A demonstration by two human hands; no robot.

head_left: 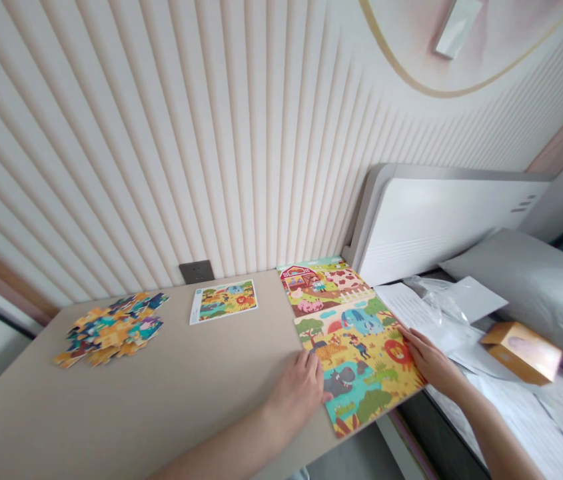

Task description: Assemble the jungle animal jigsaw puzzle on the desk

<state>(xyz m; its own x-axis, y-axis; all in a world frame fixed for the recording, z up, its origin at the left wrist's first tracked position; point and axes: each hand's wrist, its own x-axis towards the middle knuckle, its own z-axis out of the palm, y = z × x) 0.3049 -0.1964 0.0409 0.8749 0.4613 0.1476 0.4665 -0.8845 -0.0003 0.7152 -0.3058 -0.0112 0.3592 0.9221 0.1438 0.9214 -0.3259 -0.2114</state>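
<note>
An assembled safari jigsaw puzzle (361, 343), with an elephant, lion and hippo, lies at the right end of the table, its near corner reaching the front edge. My left hand (304, 380) is closed against its left edge, fingers curled and thumb low at the border. At the opposite edge, my right hand (426, 357) grips the side near the lion; its fingertips are partly hidden. Directly behind, touching or nearly so, lies a farm jigsaw puzzle (318, 287) with a red barn. To the left is a small picture card (226, 301) showing the same safari scene.
A heap of loose jigsaw pieces (114, 330) sits at the left of the beige table (201, 393). A ribbed wall with a socket (196, 271) stands behind. Right of the table is a bed with papers (414, 310), a yellow box (521, 353) and a pillow (541, 287).
</note>
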